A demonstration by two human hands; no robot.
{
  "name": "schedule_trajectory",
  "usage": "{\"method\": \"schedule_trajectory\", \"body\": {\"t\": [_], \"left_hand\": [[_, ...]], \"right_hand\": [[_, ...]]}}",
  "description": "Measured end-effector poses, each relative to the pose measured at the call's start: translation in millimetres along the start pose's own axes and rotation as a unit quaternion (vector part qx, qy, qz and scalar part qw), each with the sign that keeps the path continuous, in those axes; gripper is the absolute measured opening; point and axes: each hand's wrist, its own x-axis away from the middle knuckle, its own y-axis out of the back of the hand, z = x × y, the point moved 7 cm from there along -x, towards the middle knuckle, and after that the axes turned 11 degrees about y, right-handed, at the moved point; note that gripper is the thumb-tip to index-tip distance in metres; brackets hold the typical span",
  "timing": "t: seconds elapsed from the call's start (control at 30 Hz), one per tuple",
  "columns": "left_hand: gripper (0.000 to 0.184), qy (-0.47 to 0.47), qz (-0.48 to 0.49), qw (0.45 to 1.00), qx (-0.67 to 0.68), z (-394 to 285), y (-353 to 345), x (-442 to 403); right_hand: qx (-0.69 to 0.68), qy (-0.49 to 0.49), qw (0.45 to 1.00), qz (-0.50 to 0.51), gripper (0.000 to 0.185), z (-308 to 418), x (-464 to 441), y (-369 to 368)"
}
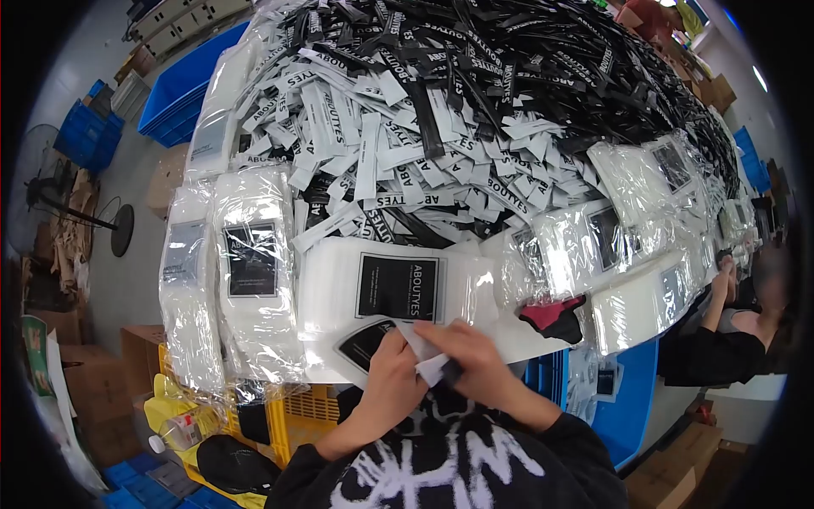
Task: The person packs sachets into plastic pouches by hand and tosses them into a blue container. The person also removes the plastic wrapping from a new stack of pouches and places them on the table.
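My left hand [394, 373] is closed on a white bag with a black label [366, 341], near the table's front edge. Close beside it, my right hand [475, 360] pinches a white piece [431, 366] at the bag's end; a small dark item shows under its fingers. Just beyond my hands lies a stack of white bags [339, 271], the top one with a black ABOUTYES label [398, 287]. Behind that stack spreads a large pile of white strips [407, 144] and black strips [543, 68] with printed lettering.
Clear-wrapped bag packs [252, 310] stand at the left, with more packs [585, 242] at the right. A pink and black cloth [553, 319] lies near the front edge. Below are a yellow crate [303, 416], a bottle [180, 431] and a blue bin [627, 407]. A co-worker's arm [721, 293] shows at the right.
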Motion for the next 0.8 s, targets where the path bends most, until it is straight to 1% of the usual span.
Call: {"method": "schedule_trajectory", "body": {"t": [0.03,0.13,0.17,0.23,0.27,0.3,0.4,0.43,0.53,0.57,0.6,0.67,0.77,0.8], "left_hand": [[0.026,0.029,-0.001,0.999,-0.03,-2,4,0],[0.026,0.021,-0.062,0.997,-0.048,3,14,10],[0.03,0.028,-0.143,0.989,-0.032,8,29,14],[0.038,-0.095,-0.219,0.971,0.008,-20,45,19],[0.042,-0.154,-0.253,0.955,0.029,-30,52,27],[0.062,-0.213,-0.184,0.959,0.034,-34,42,27],[0.08,-0.144,-0.063,0.983,0.096,-33,28,-1],[0.092,-0.161,-0.061,0.984,0.052,-39,19,-5],[0.101,-0.087,-0.039,0.995,0.001,-26,-12,-5],[0.106,-0.067,-0.035,0.997,0.01,-22,-13,-4],[0.106,-0.068,-0.043,0.997,-0.006,-23,-12,-6],[0.106,-0.065,-0.058,0.996,-0.037,-26,-10,-7],[0.105,-0.079,-0.062,0.995,0.006,-30,-11,-4],[0.105,-0.082,-0.082,0.993,0.006,-27,-8,-1]], "right_hand": [[-0.013,0.007,1.0,-0.005,0.061,-2,0,5],[-0.017,0.0,1.0,-0.002,0.058,5,-4,8],[-0.074,-0.022,0.996,-0.038,0.047,0,-4,12],[-0.224,-0.088,0.969,-0.056,0.031,-10,0,4],[-0.299,-0.122,0.944,-0.065,0.024,-12,4,-2],[-0.316,-0.178,0.93,-0.056,0.012,-9,5,-5],[-0.382,-0.236,0.89,-0.082,0.015,-17,14,-6],[-0.445,-0.268,0.845,-0.128,0.017,-23,21,-6],[-0.285,-0.25,0.903,-0.202,0.015,-29,29,23],[-0.281,-0.169,0.908,-0.261,0.016,-25,25,38],[-0.388,-0.099,0.864,-0.306,0.015,-25,18,47],[-0.515,-0.064,0.787,-0.335,0.012,-10,8,55],[-0.515,-0.105,0.818,-0.235,0.013,-13,7,26],[-0.492,-0.105,0.839,-0.209,0.013,-15,7,22]]}}
